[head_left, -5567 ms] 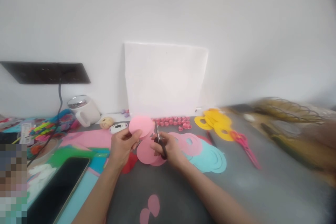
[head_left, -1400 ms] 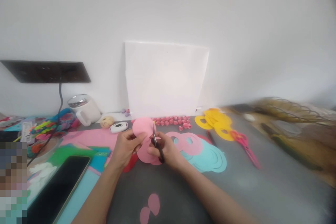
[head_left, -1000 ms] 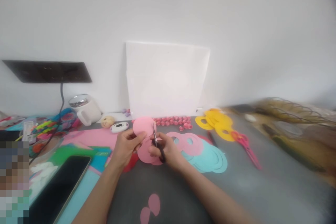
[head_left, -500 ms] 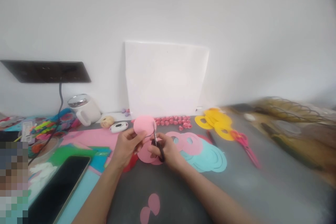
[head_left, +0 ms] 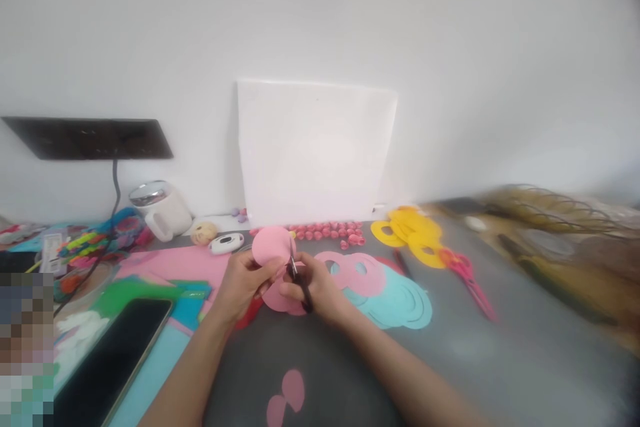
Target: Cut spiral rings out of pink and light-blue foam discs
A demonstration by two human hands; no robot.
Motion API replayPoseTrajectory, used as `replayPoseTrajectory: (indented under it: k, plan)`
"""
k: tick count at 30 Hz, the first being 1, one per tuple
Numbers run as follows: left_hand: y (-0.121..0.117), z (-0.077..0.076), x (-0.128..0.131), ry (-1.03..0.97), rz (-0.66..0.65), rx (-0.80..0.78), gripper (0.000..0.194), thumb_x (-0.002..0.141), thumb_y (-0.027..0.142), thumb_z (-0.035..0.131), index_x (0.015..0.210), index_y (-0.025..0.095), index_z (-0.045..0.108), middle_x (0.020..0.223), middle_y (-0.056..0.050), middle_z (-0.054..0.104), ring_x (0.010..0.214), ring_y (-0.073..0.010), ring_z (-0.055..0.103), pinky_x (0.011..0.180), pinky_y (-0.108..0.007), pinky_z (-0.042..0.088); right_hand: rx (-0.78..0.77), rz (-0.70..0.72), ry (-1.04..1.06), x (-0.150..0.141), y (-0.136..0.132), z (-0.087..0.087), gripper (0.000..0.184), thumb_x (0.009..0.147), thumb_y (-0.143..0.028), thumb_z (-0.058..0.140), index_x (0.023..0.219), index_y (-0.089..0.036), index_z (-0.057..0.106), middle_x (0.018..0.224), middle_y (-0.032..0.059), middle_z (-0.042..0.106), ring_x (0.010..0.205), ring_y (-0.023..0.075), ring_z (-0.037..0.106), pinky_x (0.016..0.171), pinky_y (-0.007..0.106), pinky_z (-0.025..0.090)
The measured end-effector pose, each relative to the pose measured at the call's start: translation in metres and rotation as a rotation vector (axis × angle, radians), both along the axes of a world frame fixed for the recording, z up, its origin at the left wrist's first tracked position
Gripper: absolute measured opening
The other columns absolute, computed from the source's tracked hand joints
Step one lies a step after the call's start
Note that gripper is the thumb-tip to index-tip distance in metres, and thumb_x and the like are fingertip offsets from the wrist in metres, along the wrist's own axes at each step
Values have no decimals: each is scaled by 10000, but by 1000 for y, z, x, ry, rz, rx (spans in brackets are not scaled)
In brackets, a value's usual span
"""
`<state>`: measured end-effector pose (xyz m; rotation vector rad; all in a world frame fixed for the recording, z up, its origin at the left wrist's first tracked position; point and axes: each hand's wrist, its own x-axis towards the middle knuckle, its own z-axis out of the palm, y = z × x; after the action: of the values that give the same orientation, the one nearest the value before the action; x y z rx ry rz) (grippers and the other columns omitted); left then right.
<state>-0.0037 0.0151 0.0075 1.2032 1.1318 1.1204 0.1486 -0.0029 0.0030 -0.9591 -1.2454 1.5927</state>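
Observation:
Between thumb and fingers, my left hand (head_left: pixel 246 280) pinches a pink paper disc (head_left: pixel 271 245), held up above the grey table (head_left: pixel 250 360). My right hand (head_left: pixel 320 285) is closed round the handles of dark-handled scissors (head_left: pixel 300 280). Their metal blades point up at the disc's right edge. More pink paper pieces (head_left: pixel 283 300) lie under my hands, with a bit of red paper at the left. Pink and light blue paper rings (head_left: pixel 395 300) are heaped right of my right hand. Two small pink cut pieces (head_left: pixel 293 390) lie near the front.
Yellow paper rings (head_left: pixel 411 235) and pink scissors (head_left: pixel 470 280) are at the right. Rows of small pink rolled pieces (head_left: pixel 325 231) sit before a white board (head_left: pixel 317 147). A black phone (head_left: pixel 115 360), coloured sheets (head_left: pixel 175 263) and a white mug (head_left: pixel 167 213) stand or lie leftward.
The pink disc has shifted slightly left and down. The scissors have tilted a little, their blades leaning further left at the disc's right edge. Both arms stay almost in place.

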Motion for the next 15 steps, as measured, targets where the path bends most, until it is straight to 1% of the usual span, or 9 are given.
replayPoseTrajectory:
  k: [5,9,12,15]
  plan:
    - [0,2,0,-3,2,3,272,615,308,760,562,123,568,430,53,440,384,-34,310,371,-179,206,-1,2,-11,0,0,-3,487,524,-353,831,840,-194,496,582,-75,488,502,71,375,461,198,309]
    - [-1,4,-1,-3,6,16,219,604,279,762,614,120,613,435,52,448,382,-36,318,371,-181,213,-4,1,-11,-1,1,-6,470,535,-355,824,842,-189,509,568,-70,504,497,72,383,458,198,309]
    - [-1,4,-1,-3,18,25,239,613,299,758,595,128,592,436,53,453,375,-34,316,367,-180,208,-20,-9,-6,-1,1,-8,477,539,-360,820,863,-184,517,556,-71,513,484,67,381,449,192,302]
    - [0,4,-2,-2,31,28,256,610,302,760,580,135,568,434,58,451,371,-34,320,363,-180,206,-21,-21,-22,0,1,-8,468,535,-359,820,853,-177,530,546,-66,526,492,74,423,460,192,331]
